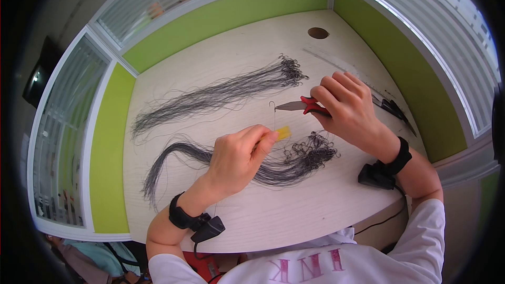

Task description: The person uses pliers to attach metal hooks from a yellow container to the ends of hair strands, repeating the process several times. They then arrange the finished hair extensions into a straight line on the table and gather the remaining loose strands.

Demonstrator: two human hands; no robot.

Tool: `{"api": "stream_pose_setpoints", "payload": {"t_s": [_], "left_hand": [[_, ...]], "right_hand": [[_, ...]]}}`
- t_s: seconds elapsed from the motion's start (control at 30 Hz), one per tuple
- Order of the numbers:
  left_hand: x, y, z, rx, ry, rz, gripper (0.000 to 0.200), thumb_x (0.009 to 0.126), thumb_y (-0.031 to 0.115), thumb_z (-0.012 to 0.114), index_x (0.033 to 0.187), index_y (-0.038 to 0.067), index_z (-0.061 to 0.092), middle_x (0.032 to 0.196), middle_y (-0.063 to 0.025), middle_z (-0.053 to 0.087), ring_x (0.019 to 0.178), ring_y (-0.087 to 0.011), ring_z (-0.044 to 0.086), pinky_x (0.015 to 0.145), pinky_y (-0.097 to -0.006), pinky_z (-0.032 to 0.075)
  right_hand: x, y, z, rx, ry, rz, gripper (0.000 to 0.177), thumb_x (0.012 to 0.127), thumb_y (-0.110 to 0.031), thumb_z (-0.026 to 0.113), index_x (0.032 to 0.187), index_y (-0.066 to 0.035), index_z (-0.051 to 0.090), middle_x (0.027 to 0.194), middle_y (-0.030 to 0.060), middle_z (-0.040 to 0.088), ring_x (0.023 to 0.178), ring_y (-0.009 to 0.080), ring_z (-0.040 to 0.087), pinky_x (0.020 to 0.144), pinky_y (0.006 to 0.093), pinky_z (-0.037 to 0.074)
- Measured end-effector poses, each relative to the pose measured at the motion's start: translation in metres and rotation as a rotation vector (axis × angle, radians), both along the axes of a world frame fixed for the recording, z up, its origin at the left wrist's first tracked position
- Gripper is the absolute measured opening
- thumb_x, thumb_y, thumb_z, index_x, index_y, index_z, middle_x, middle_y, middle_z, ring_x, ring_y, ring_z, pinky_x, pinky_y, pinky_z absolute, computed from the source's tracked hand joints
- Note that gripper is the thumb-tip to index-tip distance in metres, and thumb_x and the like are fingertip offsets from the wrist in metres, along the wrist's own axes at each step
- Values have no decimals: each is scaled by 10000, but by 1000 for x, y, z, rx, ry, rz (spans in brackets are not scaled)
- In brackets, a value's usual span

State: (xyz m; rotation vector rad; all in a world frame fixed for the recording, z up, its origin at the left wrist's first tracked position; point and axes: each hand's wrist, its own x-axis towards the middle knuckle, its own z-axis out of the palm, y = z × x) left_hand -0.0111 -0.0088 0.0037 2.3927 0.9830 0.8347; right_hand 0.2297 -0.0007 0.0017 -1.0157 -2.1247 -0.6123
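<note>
My right hand (344, 102) is closed around the red and black handles of a pair of pliers (292, 105). The tips of the jaws meet a small dark fish hook (272, 106) that stands upright on a thin line. My left hand (239, 158) pinches a yellow piece (283, 133), and the line runs from the hook down to these fingers. Below the left hand lies a bundle of dark lines with hooks (310, 155), partly hidden by the hand. A second bundle of hooked lines (221, 92) stretches across the table behind both hands.
A clear ruler (336, 63) and dark scissors (394, 110) lie at the right of the pale table (236, 44). Green partitions (226, 21) enclose the back and sides. A round cable hole (318, 33) is at the back. Wired black boxes hang from both wristbands.
</note>
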Motion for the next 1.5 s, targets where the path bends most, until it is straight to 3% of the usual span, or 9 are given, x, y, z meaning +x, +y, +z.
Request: {"api": "stream_pose_setpoints", "payload": {"t_s": [0.23,0.87,0.93,1.03,1.23,1.33,1.4,1.47,1.5], "left_hand": [[-2,5,-7,345,110,-48,210,829,194,740,762,18,648,613,-91,589,441,-197,518,407,-284,374],[-3,5,-7,506,160,-34,238,793,214,766,733,35,620,598,-47,583,440,-174,538,384,-275,383],[10,-7,-13,542,126,-207,248,785,224,773,719,42,617,590,-37,577,435,-160,536,378,-266,382],[10,-21,-22,531,172,-258,238,782,227,775,730,48,627,578,-29,565,437,-154,539,388,-267,397],[-1,5,8,381,-20,-194,231,834,202,735,792,-2,635,615,-64,585,453,-176,525,419,-259,383],[-10,13,6,263,-42,-164,269,892,274,682,797,25,648,598,-23,560,465,-119,502,424,-251,359],[-16,20,10,-406,-296,-168,372,973,341,569,840,3,649,583,7,506,505,-57,433,457,-221,316],[-15,19,13,-459,-312,-142,425,993,374,519,854,-5,649,587,20,485,523,-36,401,464,-205,291],[-14,18,14,-518,-352,-108,480,1014,408,468,867,-12,649,591,32,463,541,-16,369,471,-188,266]], "right_hand": [[-8,-7,-5,-207,51,-22,290,603,-151,813,779,-80,594,730,24,570,697,221,576,633,345,482],[-14,-7,-2,-254,112,-73,251,635,-161,800,784,-81,615,716,33,595,692,238,605,609,360,491],[-21,-5,-2,-175,163,-50,230,634,-98,796,735,-68,591,675,40,554,658,238,575,554,360,454],[17,17,13,-128,234,-294,292,724,-233,819,733,-29,610,640,70,553,537,246,530,504,348,418],[22,11,20,-180,286,-277,268,739,-282,800,764,-53,662,645,61,593,549,260,578,507,354,452],[18,11,14,-227,356,-147,274,766,-258,793,763,-25,647,627,74,563,511,238,512,494,343,408],[11,5,17,-292,438,-41,295,776,-246,793,763,0,633,612,78,541,484,201,455,484,319,374],[-1,-8,28,-770,578,59,271,799,-230,769,785,6,637,615,81,541,498,174,441,490,312,361],[-3,-9,27,-766,591,60,271,799,-230,769,785,6,637,615,81,541,498,174,441,490,312,361]]}}
